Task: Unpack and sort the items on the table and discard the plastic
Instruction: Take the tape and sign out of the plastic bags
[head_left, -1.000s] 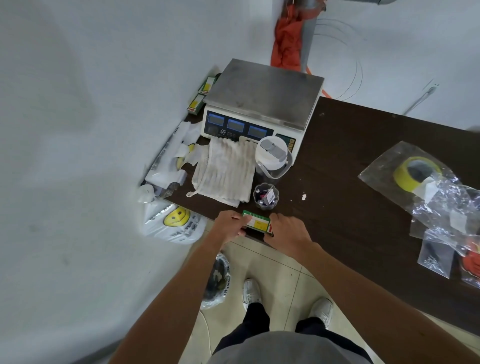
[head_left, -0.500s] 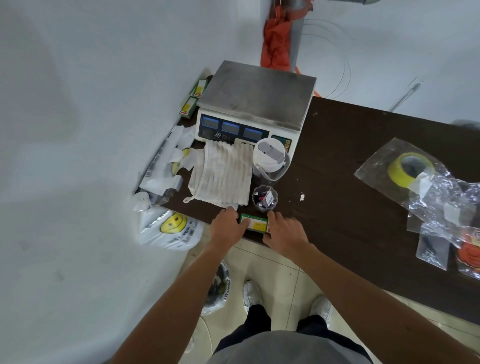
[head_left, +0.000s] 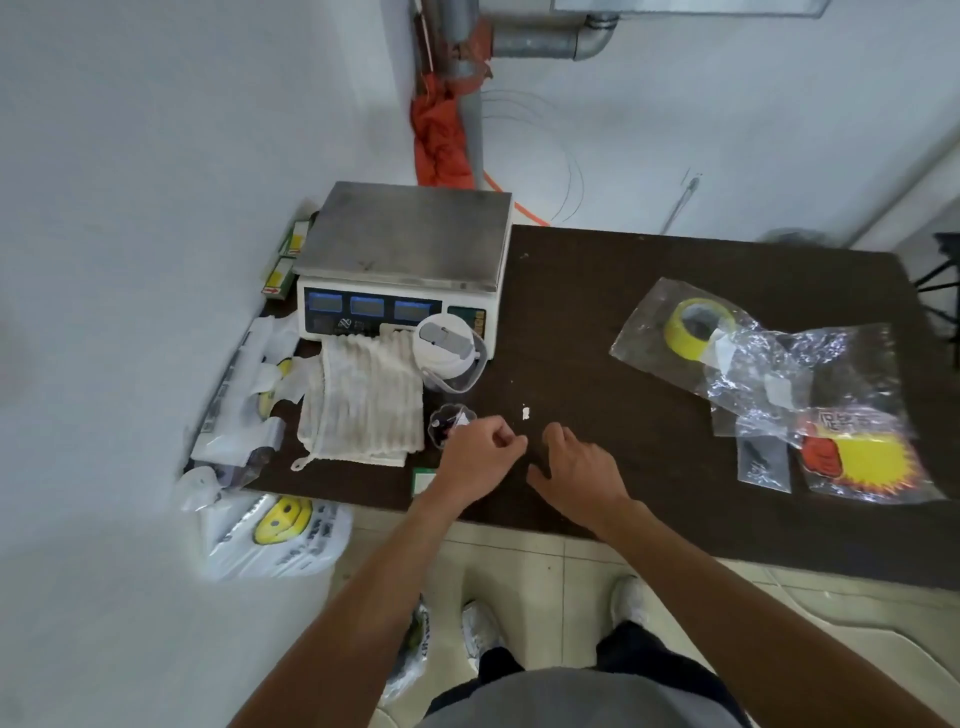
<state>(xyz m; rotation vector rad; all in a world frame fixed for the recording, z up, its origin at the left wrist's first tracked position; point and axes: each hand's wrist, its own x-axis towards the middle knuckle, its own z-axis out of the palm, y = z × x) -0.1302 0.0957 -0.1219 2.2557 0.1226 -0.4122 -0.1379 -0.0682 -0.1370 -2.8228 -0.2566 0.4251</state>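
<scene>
Seemingly between items, the left hand (head_left: 480, 457) hovers with fingers curled, though whether it pinches anything I cannot tell. The right hand (head_left: 576, 467) lies open just beside it, at lower centre of the frame. At centre right, the bagged tape roll (head_left: 698, 327) waits unopened, so the next move likely calls for a reach there.

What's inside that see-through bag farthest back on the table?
A yellow tape roll sits inside the clear bag. Crinkled plastic covers the bag's right corner, so that part is hidden.
</scene>
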